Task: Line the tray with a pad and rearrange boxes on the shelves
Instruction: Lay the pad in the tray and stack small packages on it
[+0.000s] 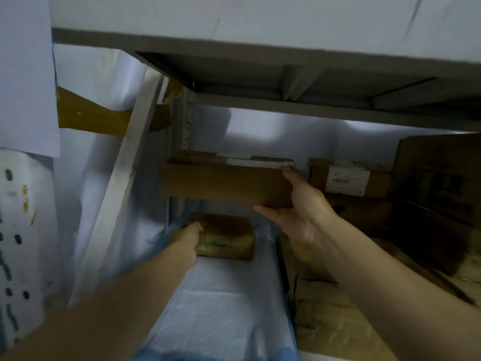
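Note:
A white and blue absorbent pad (216, 303) lines the tray (282, 269) at the bottom centre. At its far end lies a small brown box (229, 238). My left hand (188, 242) grips that box at its left end. A long brown cardboard box (223, 182) is held in the air above the tray, level with the shelf. My right hand (299, 207) holds its right end, thumb on the top corner and fingers under the bottom edge.
A grey metal shelf (286, 74) runs overhead. Stacked cardboard boxes (429, 194), one with a white label (347, 181), fill the right side. Plastic sheeting with brown tape (86, 113) and a slanted white post (122, 183) stand at the left.

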Available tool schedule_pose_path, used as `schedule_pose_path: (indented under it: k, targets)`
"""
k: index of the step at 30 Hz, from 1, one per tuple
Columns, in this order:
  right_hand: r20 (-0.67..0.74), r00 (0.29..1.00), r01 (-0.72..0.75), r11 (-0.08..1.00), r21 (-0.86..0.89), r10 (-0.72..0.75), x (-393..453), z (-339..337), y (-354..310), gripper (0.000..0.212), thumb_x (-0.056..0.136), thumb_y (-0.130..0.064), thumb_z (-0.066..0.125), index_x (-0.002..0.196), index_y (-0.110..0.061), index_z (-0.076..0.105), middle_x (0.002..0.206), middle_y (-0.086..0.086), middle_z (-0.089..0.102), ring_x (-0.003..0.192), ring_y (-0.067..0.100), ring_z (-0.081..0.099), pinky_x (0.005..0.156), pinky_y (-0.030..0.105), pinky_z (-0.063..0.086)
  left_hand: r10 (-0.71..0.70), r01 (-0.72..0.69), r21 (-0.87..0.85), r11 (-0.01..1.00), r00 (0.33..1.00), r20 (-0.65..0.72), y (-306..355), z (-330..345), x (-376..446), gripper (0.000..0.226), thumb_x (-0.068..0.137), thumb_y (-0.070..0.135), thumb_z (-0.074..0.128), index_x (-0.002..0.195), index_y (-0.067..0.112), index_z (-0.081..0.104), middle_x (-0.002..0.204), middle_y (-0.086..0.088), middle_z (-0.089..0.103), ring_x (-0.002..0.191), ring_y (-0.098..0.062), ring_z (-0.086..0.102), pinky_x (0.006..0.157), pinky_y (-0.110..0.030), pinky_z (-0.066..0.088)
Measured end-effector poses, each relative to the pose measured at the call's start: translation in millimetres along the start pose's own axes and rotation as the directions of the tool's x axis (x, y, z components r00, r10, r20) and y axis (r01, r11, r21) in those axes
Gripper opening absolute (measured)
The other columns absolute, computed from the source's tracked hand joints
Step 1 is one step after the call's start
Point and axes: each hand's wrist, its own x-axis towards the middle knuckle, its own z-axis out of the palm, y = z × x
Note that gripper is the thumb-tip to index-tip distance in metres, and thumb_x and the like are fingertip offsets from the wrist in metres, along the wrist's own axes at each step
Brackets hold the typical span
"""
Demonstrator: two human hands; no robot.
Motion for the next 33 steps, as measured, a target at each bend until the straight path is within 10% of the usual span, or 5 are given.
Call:
schedule_pose_path:
  k: [6, 13, 22, 33]
  targets:
    - [-0.061, 0.998, 0.012, 0.998, -0.057, -0.016, 7.2, 11.4, 5.3, 0.027, 0.099, -0.028, 0.057, 0.124, -0.021, 0.048, 0.130, 0.011, 0.054, 0.127, 0.041, 0.050, 0.094, 0.059, 0.052, 0.245, -0.207, 0.212, 0.955, 0.953, -0.175, 22.2, 0.4, -25.4, 0.048, 0.101, 0.026, 0.054, 0.136, -0.007, 0.048, 0.132, -0.021, 0.057, 0.119, -0.039, 0.055, 0.100, -0.044, 0.045]
    - [-0.079, 0.997, 0.002, 0.996, -0.092, -0.009, 23.9, 25.8, 17.7, 0.019, 0.103, -0.029, 0.049, 0.121, -0.021, 0.047, 0.130, 0.013, 0.054, 0.125, 0.040, 0.051, 0.092, 0.058, 0.053, 0.233, -0.375, -0.502, 0.779, 0.917, -0.324, 63.4, -17.9, -29.5, 0.053, 0.099, 0.044, 0.042, 0.141, 0.013, 0.051, 0.140, -0.015, 0.057, 0.126, -0.036, 0.056, 0.109, -0.049, 0.044]
    - [-0.144, 0.989, -0.101, 0.899, -0.426, 0.043, 41.7, 26.9, 31.1, 0.017, 0.104, -0.026, 0.048, 0.097, -0.010, 0.049, 0.127, 0.012, 0.057, 0.123, 0.036, 0.053, 0.104, 0.051, 0.047, 0.193, -0.245, -0.280, 0.928, 0.961, -0.200, 69.9, -21.0, -14.5, 0.030, 0.081, 0.028, 0.079, 0.099, 0.024, 0.055, 0.119, -0.010, 0.065, 0.107, -0.033, 0.062, 0.096, -0.050, 0.053]
    - [-0.011, 0.996, 0.062, 0.735, -0.675, -0.093, 31.3, 14.2, 31.3, 0.017, 0.101, -0.017, 0.052, 0.117, -0.018, 0.059, 0.120, 0.004, 0.059, 0.109, 0.023, 0.055, 0.089, 0.033, 0.045, 0.259, -0.312, -0.133, 0.941, 0.914, -0.313, 49.2, -9.0, -1.1, 0.063, 0.079, 0.023, 0.082, 0.134, 0.009, 0.056, 0.124, -0.003, 0.061, 0.119, -0.030, 0.058, 0.103, -0.045, 0.049]
